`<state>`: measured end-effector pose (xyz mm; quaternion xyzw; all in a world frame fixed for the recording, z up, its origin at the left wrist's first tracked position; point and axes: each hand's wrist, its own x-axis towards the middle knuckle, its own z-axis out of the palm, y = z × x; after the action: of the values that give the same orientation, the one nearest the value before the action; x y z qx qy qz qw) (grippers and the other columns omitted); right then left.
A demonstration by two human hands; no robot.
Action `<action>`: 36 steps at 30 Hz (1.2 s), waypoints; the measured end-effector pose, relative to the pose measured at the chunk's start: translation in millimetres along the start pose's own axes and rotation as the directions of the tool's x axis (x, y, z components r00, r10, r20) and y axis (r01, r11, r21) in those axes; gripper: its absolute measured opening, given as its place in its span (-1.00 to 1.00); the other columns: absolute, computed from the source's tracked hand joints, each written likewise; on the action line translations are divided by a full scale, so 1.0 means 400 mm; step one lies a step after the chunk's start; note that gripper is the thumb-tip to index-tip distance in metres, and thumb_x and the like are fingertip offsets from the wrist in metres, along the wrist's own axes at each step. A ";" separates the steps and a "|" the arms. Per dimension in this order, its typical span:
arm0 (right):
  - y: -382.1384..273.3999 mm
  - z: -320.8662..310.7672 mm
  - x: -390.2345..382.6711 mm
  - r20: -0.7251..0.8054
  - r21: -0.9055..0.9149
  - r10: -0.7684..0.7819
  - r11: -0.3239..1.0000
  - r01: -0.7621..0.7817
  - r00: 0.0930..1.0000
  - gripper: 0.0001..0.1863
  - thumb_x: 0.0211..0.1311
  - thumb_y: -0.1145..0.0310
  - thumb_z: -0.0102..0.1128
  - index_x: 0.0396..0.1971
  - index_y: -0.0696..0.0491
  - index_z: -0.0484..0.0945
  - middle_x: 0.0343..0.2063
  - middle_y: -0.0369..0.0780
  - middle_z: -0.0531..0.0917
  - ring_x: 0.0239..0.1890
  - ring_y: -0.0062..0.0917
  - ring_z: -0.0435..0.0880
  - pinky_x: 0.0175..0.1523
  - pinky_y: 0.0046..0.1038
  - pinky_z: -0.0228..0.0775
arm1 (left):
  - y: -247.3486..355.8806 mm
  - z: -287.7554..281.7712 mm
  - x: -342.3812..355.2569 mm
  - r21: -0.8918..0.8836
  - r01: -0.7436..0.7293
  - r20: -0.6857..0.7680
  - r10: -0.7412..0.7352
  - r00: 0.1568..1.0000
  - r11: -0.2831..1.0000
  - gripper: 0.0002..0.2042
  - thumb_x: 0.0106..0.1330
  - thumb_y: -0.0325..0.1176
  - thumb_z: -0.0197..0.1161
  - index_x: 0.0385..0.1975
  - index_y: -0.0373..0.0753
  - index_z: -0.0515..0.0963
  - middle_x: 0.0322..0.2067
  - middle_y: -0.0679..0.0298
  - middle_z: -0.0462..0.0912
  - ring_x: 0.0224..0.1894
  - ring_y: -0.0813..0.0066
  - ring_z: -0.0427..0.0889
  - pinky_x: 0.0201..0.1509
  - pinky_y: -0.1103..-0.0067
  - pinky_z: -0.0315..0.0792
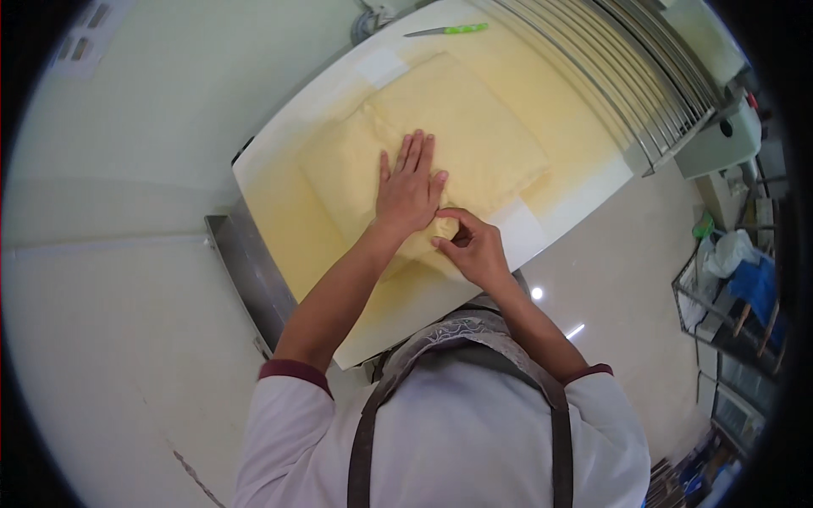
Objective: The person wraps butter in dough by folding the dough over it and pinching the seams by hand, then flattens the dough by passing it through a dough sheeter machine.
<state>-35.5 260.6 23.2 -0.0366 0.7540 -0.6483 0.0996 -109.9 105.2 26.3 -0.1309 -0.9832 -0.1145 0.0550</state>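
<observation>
A wide, pale yellow sheet of dough [474,118] lies on the white, yellow-dusted belt [584,118] in front of me. My left hand [405,193] rests flat on its near middle, fingers stretched out and pointing away from me. Just to the right, my right hand [476,247] pinches a raised fold at the near part of the dough between thumb and fingers. The two hands almost touch. A seam runs from under my left hand toward the far left of the sheet. Paler patches of the belt show beside two of the dough's edges.
A small knife [457,30] with a green handle lies at the belt's far edge. A metal bar guard [627,76] rises over the far right end. Wall is on the left, with a steel tray [246,262] beside the belt. A rack with bags [732,254] stands at right.
</observation>
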 end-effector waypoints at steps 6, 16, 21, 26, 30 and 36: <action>0.008 0.028 -0.021 0.146 0.055 -0.042 0.998 0.035 0.988 -0.56 -0.03 0.56 0.43 -0.06 0.07 0.56 -0.38 -0.30 0.66 -0.44 -0.75 0.60 -0.36 -0.64 0.44 | -0.113 -0.018 -0.156 -0.188 -0.002 -0.004 0.001 1.000 0.982 -0.40 0.42 -0.05 -0.18 0.38 -0.24 0.03 0.40 0.07 0.02 0.45 0.14 -0.03 0.42 0.04 -0.24; -0.017 -0.070 0.019 0.230 -0.404 -0.258 0.852 0.334 0.938 -0.70 0.02 0.52 0.39 -0.19 0.03 0.63 -0.50 -0.25 0.68 -0.51 -0.73 0.59 -0.38 -0.59 0.44 | -0.023 0.001 -0.262 -0.001 0.246 -0.023 -0.246 0.969 0.969 -0.38 0.43 -0.06 -0.20 0.40 -0.24 -0.06 0.42 -0.01 -0.13 0.47 0.04 -0.19 0.42 0.02 -0.34; -0.021 -0.026 -0.004 0.150 -0.210 -0.111 0.967 0.142 0.982 -0.72 0.03 0.47 0.38 -0.19 -0.01 0.65 -0.61 -0.18 0.64 -0.60 -0.59 0.57 -0.42 -0.52 0.42 | 0.046 0.014 -0.235 0.116 0.165 0.000 -0.166 0.986 0.980 -0.36 0.43 -0.06 -0.18 0.41 -0.23 -0.11 0.43 -0.01 -0.17 0.48 0.08 -0.23 0.44 0.05 -0.38; 0.014 -0.061 0.038 0.230 -0.332 -0.090 0.929 0.165 0.969 -0.75 0.06 0.48 0.36 -0.20 0.05 0.65 -0.65 -0.24 0.59 -0.62 -0.68 0.51 -0.46 -0.56 0.38 | 0.054 -0.030 -0.285 -0.225 0.105 -0.140 -0.138 0.980 0.969 -0.46 0.40 -0.13 -0.04 0.30 -0.28 0.16 0.28 -0.03 0.20 0.36 0.09 0.13 0.40 0.17 -0.05; 0.025 -0.096 0.059 0.322 -0.014 0.032 0.999 -0.029 0.946 -0.81 0.16 0.54 0.27 -0.21 0.13 0.66 -0.64 -0.36 0.57 -0.60 -0.77 0.47 -0.48 -0.66 0.34 | 0.136 0.018 -0.388 -0.832 0.552 0.553 -0.162 0.817 -0.053 -0.64 0.38 -0.16 0.14 0.00 -0.31 0.43 -0.04 0.10 0.56 0.05 0.29 0.53 0.16 0.39 0.38; 0.048 -0.104 0.064 0.322 -0.211 -0.147 0.952 0.222 0.935 -0.82 0.20 0.46 0.26 -0.21 0.16 0.64 -0.63 -0.32 0.61 -0.60 -0.73 0.53 -0.49 -0.66 0.38 | 0.250 0.135 -0.239 -0.662 -0.068 0.559 -0.551 0.619 -0.747 -0.74 0.35 -0.29 0.22 -0.15 -0.38 0.47 -0.21 0.17 0.62 -0.20 0.44 0.64 -0.08 0.54 0.56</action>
<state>-67.4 299.2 7.4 -0.2185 0.7967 -0.5440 0.1472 4.5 188.7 -18.0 0.3240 -0.2450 -0.9129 0.0404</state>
